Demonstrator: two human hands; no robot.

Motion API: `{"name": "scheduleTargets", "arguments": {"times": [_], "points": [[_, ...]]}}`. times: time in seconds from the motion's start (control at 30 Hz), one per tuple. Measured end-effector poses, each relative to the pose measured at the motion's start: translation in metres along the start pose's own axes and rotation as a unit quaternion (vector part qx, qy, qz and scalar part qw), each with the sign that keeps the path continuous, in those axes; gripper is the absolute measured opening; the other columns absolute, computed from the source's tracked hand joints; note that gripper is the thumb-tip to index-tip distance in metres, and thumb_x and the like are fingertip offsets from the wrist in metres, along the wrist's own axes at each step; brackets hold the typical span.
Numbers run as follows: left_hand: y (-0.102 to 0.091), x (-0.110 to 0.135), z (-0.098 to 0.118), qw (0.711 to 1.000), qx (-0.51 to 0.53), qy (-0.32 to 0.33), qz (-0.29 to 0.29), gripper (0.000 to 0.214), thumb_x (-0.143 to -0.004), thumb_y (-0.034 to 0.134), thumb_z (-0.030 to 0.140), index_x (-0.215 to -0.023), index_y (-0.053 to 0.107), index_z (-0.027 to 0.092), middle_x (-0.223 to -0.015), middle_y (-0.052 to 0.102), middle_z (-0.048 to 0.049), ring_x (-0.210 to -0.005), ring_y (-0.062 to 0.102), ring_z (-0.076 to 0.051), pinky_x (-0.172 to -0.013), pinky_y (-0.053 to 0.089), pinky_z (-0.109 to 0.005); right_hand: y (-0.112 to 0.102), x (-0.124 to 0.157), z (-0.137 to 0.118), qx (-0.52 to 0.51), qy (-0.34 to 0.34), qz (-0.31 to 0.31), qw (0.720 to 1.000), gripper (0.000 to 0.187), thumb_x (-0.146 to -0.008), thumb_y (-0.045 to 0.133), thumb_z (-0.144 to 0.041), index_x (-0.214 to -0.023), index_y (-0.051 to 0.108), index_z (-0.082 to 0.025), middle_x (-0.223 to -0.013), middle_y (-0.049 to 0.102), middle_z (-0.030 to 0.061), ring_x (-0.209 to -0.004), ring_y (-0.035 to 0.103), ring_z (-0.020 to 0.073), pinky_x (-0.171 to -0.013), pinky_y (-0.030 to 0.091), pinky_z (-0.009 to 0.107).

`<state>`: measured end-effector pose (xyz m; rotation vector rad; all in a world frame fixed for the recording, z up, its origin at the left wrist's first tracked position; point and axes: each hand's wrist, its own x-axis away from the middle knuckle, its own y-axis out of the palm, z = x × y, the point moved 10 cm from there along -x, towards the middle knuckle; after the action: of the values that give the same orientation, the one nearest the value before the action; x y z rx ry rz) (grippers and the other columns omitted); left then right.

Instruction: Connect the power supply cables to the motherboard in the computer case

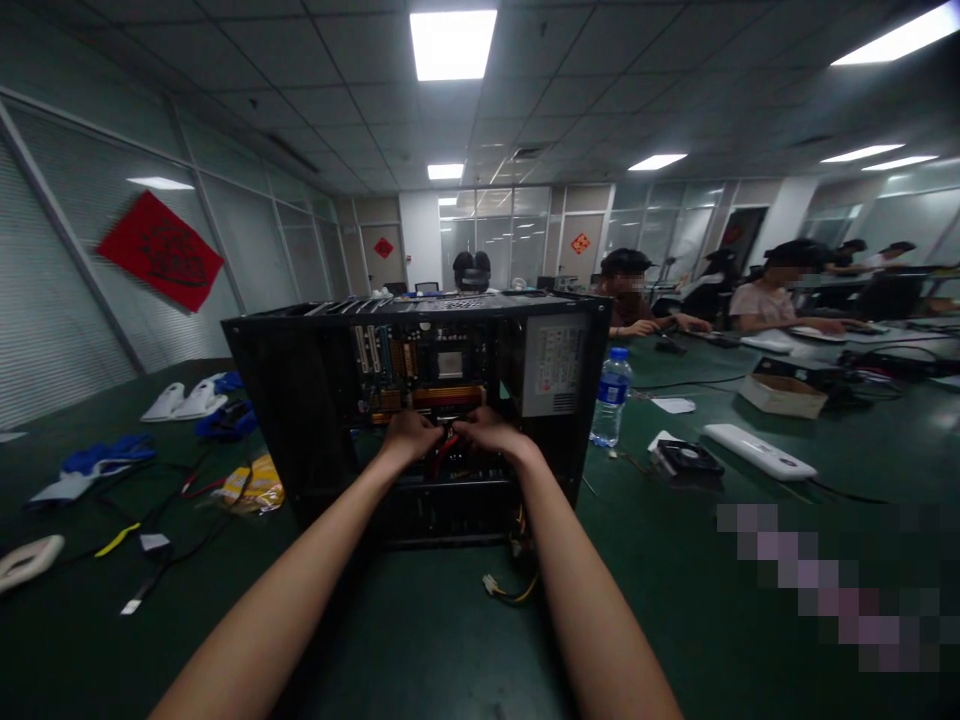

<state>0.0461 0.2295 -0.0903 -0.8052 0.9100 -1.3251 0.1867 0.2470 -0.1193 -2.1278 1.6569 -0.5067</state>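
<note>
An open black computer case [420, 540] stands upright on the table before me, its inside facing me. Both hands reach into it, just below the memory slots [450, 397] of the motherboard. My left hand [411, 438] is closed, with its fingertips close to those of the right; what they hold is hidden. Between the hands a red cable [442, 456] hangs down, and my right hand [487, 430] pinches around its upper end. The power supply [553, 368] sits at upper right in the case. A loose white connector [491, 586] on yellow and black wires lies below my right forearm.
To the right stand a water bottle [611, 398], a black fan [686, 460], a white power strip [759, 452] and an open box [784, 392]. Cables, a yellow packet [259, 484] and blue gloves [109, 455] lie at left. Several people sit at tables behind.
</note>
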Motion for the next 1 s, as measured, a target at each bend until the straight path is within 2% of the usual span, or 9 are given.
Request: {"name": "scheduleTargets", "arguments": {"times": [0.17, 0.33, 0.47, 0.6, 0.7, 0.83, 1.0], "points": [[-0.005, 0.0, 0.001, 1.0, 0.011, 0.001, 0.024, 0.026, -0.088, 0.062, 0.03, -0.075, 0.075, 0.012, -0.069, 0.072, -0.0056, -0.077, 0.07, -0.021, -0.067, 0.046, -0.027, 0.001, 0.0, 0.001, 0.006, 0.001, 0.001, 1.0, 0.024, -0.095, 0.059, -0.027, -0.076, 0.064, -0.013, -0.067, 0.065, 0.003, -0.051, 0.058, 0.012, -0.048, 0.038, 0.021], [-0.006, -0.003, 0.007, 1.0, 0.006, 0.007, 0.02, 0.025, -0.085, 0.062, 0.027, -0.07, 0.078, 0.014, -0.069, 0.073, -0.0093, -0.071, 0.068, -0.021, -0.06, 0.038, -0.026, 0.001, -0.001, -0.002, -0.001, -0.003, 0.015, 1.0, 0.02, -0.092, 0.062, -0.025, -0.077, 0.067, -0.012, -0.07, 0.067, 0.0046, -0.06, 0.061, 0.0144, -0.052, 0.035, 0.022], [-0.006, -0.01, 0.008, 1.0, 0.004, 0.007, 0.008, 0.025, -0.085, 0.063, 0.028, -0.071, 0.078, 0.013, -0.068, 0.073, -0.0097, -0.069, 0.067, -0.021, -0.059, 0.036, -0.027, -0.002, 0.005, -0.005, -0.037, 0.002, 0.038, 0.999, 0.021, -0.092, 0.061, -0.021, -0.074, 0.066, -0.012, -0.065, 0.063, 0.0016, -0.061, 0.058, 0.0132, -0.052, 0.032, 0.022], [-0.006, -0.014, 0.006, 1.0, 0.007, 0.02, 0.008, 0.026, -0.086, 0.062, 0.028, -0.074, 0.079, 0.012, -0.066, 0.071, -0.0092, -0.07, 0.067, -0.021, -0.06, 0.036, -0.027, 0.0, 0.009, -0.002, -0.094, 0.027, 0.08, 0.992, 0.029, -0.091, 0.064, -0.022, -0.064, 0.057, -0.015, -0.053, 0.054, -0.0029, -0.054, 0.054, 0.0117, -0.049, 0.029, 0.022], [-0.004, -0.011, 0.004, 0.999, 0.013, 0.047, 0.005, 0.028, -0.088, 0.057, 0.028, -0.078, 0.079, 0.012, -0.069, 0.071, -0.0076, -0.071, 0.065, -0.02, -0.059, 0.034, -0.027, 0.007, 0.01, 0.003, -0.17, 0.06, 0.083, 0.98, 0.029, -0.096, 0.058, -0.019, -0.068, 0.052, -0.016, -0.054, 0.054, -0.004, -0.051, 0.057, 0.0101, -0.048, 0.035, 0.019], [0.006, -0.004, 0.0, 0.996, 0.031, 0.081, -0.036, 0.035, -0.092, 0.052, 0.032, -0.075, 0.077, 0.014, -0.063, 0.067, -0.0025, -0.064, 0.061, -0.016, -0.056, 0.031, -0.025, 0.019, 0.016, 0.011, -0.283, 0.13, 0.035, 0.95, 0.02, -0.103, 0.047, -0.018, -0.084, 0.053, -0.016, -0.067, 0.065, -0.0011, -0.051, 0.063, 0.0088, -0.054, 0.05, 0.019], [0.019, 0.003, -0.002, 0.992, 0.049, 0.102, -0.062, 0.033, -0.093, 0.049, 0.03, -0.085, 0.077, 0.015, -0.075, 0.072, -0.0028, -0.071, 0.063, -0.017, -0.059, 0.035, -0.024, 0.028, 0.021, 0.022, -0.344, 0.195, -0.002, 0.918, 0.023, -0.104, 0.047, -0.018, -0.082, 0.054, -0.014, -0.06, 0.061, -0.0021, -0.045, 0.057, 0.0068, -0.049, 0.051, 0.018]]}}
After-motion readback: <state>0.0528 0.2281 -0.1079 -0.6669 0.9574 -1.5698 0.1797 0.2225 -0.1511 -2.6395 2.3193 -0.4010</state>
